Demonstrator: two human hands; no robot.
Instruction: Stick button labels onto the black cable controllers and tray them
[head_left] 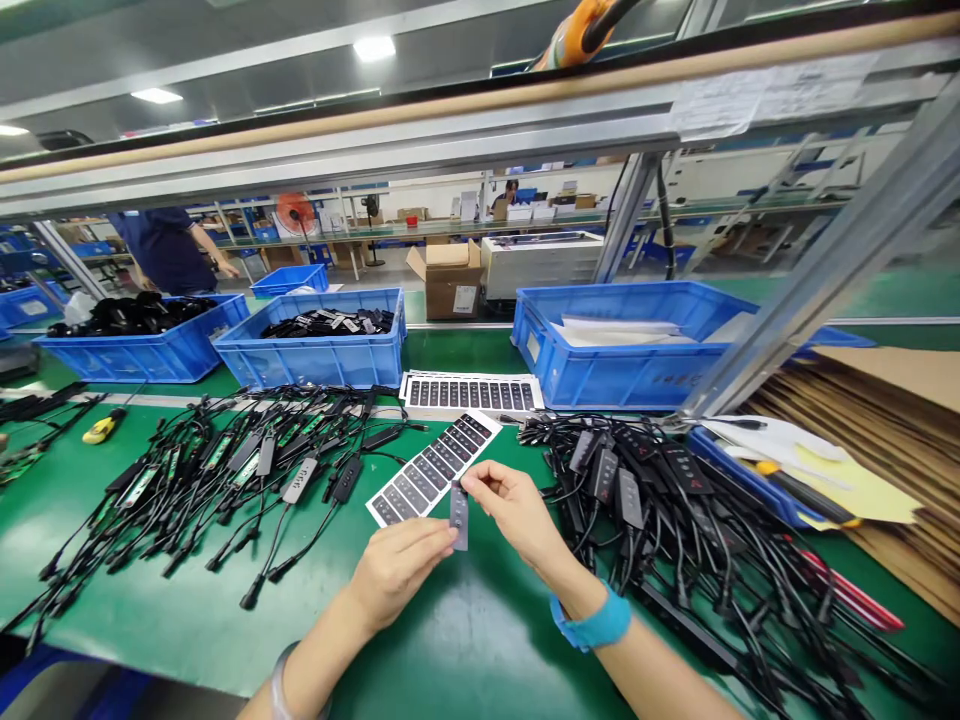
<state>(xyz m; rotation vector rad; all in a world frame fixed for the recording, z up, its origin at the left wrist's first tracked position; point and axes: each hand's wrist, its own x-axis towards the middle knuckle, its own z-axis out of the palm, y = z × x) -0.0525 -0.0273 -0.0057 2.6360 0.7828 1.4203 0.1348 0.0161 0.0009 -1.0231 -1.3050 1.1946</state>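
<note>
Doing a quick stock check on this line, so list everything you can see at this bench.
dark label strip: 1, black and grey, pinched between both hands
label sheets: 2, black and white, on the bench beyond the hands
cable piles: 2, black, either side of the hands
plastic crates: 5, blue, beyond the bench
screwdriver: 1, yellow handle, far left on the bench
cardboard box: 1, brown, open, beyond the crates
cardboard sheets: one stack, brown, far right
workbench: 1, green, under everything
co-worker: 1, dark blue shirt, beyond the crates
left hand: 1, bangle on wrist
right hand: 1, blue wristband
</note>
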